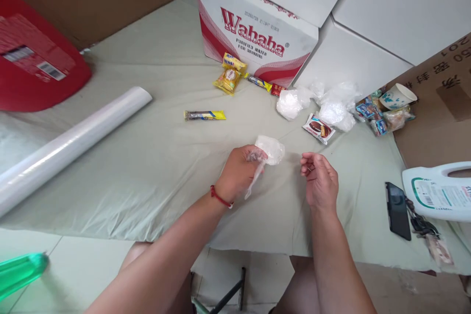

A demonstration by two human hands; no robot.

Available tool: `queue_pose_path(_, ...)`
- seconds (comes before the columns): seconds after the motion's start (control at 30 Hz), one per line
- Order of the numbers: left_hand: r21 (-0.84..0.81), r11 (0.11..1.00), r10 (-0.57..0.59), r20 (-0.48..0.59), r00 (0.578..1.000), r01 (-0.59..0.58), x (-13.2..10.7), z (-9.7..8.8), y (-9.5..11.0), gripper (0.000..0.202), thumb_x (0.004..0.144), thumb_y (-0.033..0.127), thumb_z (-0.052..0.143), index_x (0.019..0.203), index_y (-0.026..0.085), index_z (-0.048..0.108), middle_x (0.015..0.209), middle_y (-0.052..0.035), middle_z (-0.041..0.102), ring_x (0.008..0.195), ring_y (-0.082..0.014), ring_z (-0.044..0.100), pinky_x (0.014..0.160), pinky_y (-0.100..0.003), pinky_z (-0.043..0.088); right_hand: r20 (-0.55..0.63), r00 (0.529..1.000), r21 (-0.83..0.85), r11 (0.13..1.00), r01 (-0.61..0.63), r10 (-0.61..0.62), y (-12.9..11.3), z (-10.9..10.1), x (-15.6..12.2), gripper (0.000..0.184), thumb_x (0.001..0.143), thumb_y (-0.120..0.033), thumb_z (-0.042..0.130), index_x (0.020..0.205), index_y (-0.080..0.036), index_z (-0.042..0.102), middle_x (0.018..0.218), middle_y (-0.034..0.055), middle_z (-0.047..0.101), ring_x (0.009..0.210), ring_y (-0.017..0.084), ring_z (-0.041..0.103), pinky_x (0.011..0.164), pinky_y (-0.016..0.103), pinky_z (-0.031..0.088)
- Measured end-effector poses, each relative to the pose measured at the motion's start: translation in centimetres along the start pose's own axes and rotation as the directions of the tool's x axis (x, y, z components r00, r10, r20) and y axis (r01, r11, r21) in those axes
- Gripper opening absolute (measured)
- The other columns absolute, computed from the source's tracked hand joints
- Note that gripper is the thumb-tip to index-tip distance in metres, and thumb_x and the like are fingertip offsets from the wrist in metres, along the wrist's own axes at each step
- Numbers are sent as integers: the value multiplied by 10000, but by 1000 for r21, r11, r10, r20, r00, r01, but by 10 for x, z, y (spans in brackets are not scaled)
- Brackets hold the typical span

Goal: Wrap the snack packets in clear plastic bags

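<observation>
My left hand (243, 166) is closed around the gathered clear plastic of a white, film-wrapped bundle (273, 149). A twisted tail of the film hangs down beside the wrist. What lies inside the bundle is not clear. To its right, my right hand (319, 179) is raised with its fingers curled together, apart from the bundle; whatever they may hold is too small to tell. Just beyond that hand lies a wrapped chocolate pie (318, 128). A snack bar in a yellow and dark wrapper (204, 115) lies to the left, further back.
More plastic-wrapped white bundles (333, 108) sit at the back right, near bagged snacks (377, 117) and a paper cup (398, 96). Yellow snack packs (228, 80) lie by the Wahaha carton (257, 29). A plastic film roll (73, 147) is left; a phone (398, 211) and white jug (437, 191) are right.
</observation>
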State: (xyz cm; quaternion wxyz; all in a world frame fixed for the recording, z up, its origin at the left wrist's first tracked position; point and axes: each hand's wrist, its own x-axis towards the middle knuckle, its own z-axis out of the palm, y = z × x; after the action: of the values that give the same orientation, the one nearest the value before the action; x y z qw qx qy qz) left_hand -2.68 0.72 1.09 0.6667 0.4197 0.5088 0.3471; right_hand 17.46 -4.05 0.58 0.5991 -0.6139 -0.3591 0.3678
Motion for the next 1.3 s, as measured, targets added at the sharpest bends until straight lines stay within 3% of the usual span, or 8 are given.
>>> queue_pose_path(0.2,187,966,146,181,973,-180,1,-7,7,254,568,75,473,653,201,676,755,-1,674,694,-158,588,646,-254,443,166,983,-211,977,-36,72,-11,9,32,509,724,-510,874,1156,-276,743,1150,41,703,948,179,619,708,262,523)
queue_pose_path(0.33,272,929,213,158,964,-250,1,-12,4,256,613,62,468,668,210,670,795,-19,671,761,-179,616,708,-275,467,555,777,-401,914,-64,298,-26,24,48,372,711,-508,879,919,-217,778,822,13,701,756,193,615,700,321,526)
queue_pose_path(0.43,358,895,253,82,964,-266,1,-16,0,244,622,45,480,685,212,646,834,-28,668,775,-185,620,717,-290,469,484,875,-528,792,307,-16,-32,40,91,279,842,-505,747,829,-226,755,895,46,702,896,246,628,878,424,527)
queue_pose_path(0.53,397,881,236,104,966,-258,2,-17,-3,269,620,15,468,697,210,636,828,-25,666,786,-186,623,726,-293,466,510,816,-699,421,578,-274,-27,58,156,161,791,-378,783,847,-230,756,1435,105,581,1401,363,414,1161,527,355)
queue_pose_path(0.7,466,852,199,134,971,-239,3,-16,-3,287,680,6,472,765,206,659,884,-36,680,846,-202,627,763,-309,465,580,815,-789,233,568,-24,-12,55,229,124,842,-306,672,840,-194,726,1443,141,599,1241,324,574,1067,473,458)
queue_pose_path(0.9,348,923,152,59,987,-163,-1,-20,2,313,741,41,522,957,224,655,1013,-29,728,946,-201,656,828,-311,473,265,940,-957,60,284,-215,-4,6,249,464,896,-251,566,1321,-77,633,1330,239,639,1220,356,564,1023,467,441)
queue_pose_path(1.13,307,940,154,7,988,-149,-1,-18,3,66,811,221,595,766,231,642,749,10,652,782,-187,604,715,-297,432,281,882,-920,155,360,-379,-31,23,210,369,952,-368,584,1224,-151,705,1537,197,495,1447,392,365,1154,551,324)
queue_pose_path(1.3,237,957,178,-13,984,-170,-2,-18,5,56,796,213,611,752,225,644,729,23,629,755,-171,588,696,-282,429,300,921,-578,721,383,-249,-52,41,77,343,972,-538,599,979,-240,770,1004,71,745,940,241,681,867,400,559)
